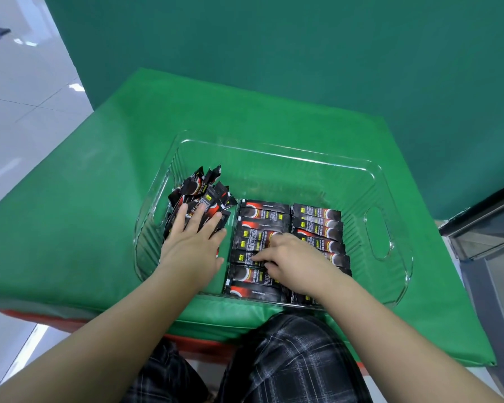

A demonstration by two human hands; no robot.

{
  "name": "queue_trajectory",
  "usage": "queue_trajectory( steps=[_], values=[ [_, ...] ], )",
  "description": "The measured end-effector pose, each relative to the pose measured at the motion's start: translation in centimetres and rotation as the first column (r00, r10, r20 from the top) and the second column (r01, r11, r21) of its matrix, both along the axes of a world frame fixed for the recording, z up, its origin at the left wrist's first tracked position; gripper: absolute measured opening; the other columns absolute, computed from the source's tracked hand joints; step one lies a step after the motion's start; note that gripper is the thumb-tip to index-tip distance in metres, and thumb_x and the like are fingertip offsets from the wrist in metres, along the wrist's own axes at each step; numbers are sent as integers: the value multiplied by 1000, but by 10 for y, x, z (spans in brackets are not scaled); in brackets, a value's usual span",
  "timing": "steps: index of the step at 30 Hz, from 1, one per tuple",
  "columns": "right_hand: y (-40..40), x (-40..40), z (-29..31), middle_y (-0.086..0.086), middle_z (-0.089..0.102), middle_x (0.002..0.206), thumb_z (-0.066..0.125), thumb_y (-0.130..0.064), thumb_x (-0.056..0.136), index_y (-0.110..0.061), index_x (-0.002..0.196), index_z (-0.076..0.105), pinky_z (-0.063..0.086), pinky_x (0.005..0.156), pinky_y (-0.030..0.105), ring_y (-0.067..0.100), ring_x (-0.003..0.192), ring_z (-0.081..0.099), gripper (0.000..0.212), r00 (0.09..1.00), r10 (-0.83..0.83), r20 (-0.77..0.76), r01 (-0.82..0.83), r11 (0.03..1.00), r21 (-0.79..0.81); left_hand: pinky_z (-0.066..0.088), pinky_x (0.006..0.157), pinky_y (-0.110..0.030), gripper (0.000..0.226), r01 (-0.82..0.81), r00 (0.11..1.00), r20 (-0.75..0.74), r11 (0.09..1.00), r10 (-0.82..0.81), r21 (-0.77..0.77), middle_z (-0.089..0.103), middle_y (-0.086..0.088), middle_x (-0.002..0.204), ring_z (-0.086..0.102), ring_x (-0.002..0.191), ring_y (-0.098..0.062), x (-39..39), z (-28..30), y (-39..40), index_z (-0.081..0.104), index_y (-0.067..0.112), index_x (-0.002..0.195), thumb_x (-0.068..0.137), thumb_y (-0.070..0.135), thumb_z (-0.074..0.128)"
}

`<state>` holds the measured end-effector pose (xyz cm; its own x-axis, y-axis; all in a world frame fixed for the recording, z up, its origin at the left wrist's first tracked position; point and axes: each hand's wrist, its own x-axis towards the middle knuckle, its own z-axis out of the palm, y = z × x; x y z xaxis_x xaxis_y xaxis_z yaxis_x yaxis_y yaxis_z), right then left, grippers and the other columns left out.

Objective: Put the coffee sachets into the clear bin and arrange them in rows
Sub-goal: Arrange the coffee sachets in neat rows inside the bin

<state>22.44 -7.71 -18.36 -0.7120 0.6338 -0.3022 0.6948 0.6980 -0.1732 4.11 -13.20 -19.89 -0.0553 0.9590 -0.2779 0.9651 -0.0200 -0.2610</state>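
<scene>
One clear bin (378, 181) of ribbed, glossy plastic with an oval cut-out handle at each short end sits on a green padded table cover (105, 175), and inside it lie two neat columns of flat, shiny black-and-red coffee sachets (262, 212) — about eight show in the left column, about six in the right, the hands hiding some. A loose heap of unsorted sachets (204, 193), too jumbled to count, leans in the bin's left end. The left hand (194, 242) lies flat on that heap with fingers straight and spread, gripping nothing, while the right hand (291, 261) rests on the left column with fingers bent — whether it pinches a sachet cannot be told.
</scene>
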Motion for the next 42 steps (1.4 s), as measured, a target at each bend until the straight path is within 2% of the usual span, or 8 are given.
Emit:
queue_trajectory(
  steps=[11,15,17,19,24,30,36,42],
  values=[
    [37,-55,10,7,51,135,59,-30,91,-12,137,44,36,105,33,23,124,48,52,920,-298,-254,276,954,-120,-35,93,-52,58,-24,987,159,965,-18,262,-6,7,161,-18,146,-20,-8,-18,-12,23,35,150,95,52,36],
    [54,-93,13,14,51,136,58,-28,92,0,135,43,40,103,35,26,122,51,53,737,-592,-327,459,793,-401,-10,109,-53,55,8,982,169,924,-78,382,51,-1,142,37,139,-28,-12,-25,-12,70,29,113,62,49,76],
    [56,-107,14,17,63,106,58,-27,91,3,109,59,47,82,33,28,95,60,35,687,-667,-289,501,723,-477,-3,110,-53,54,-4,978,191,908,-83,419,59,-4,133,47,131,-30,-12,-31,-11,74,25,102,51,44,83],
    [53,-118,14,10,54,75,60,-27,89,-3,82,58,39,60,29,23,66,51,25,648,-711,-273,511,671,-538,-1,110,-53,54,-19,973,213,884,-92,467,60,-7,132,48,130,-32,-12,-33,-10,74,22,99,49,40,85],
    [47,-132,8,10,56,77,72,-25,81,-4,74,54,43,66,29,21,71,54,29,392,-871,-297,475,468,-745,-2,111,-52,54,-61,964,257,877,-73,477,57,-8,135,45,132,-33,-10,-33,-11,74,22,98,48,38,85],
    [48,-129,9,2,58,63,71,-12,82,-12,65,56,41,39,10,12,55,53,22,432,-866,-253,283,396,-873,-4,112,-51,54,-81,967,252,893,-37,444,51,-8,142,39,137,-34,-11,-33,-11,73,27,102,51,42,82],
    [50,-134,-5,3,64,70,72,-8,80,-14,71,62,51,60,25,17,62,60,15,366,-883,-294,243,395,-886,-3,111,-52,54,-80,971,236,895,-28,439,52,-11,140,38,137,-36,-12,-34,-11,73,25,102,51,41,81],
    [52,-127,-8,-1,63,63,72,-10,81,-17,66,57,45,52,21,12,58,59,22,290,-920,-265,198,328,-924,-12,111,-51,53,-92,978,209,917,9,389,36,-7,152,23,144,-33,-12,-31,-12,67,33,114,63,47,72]
  ],
)
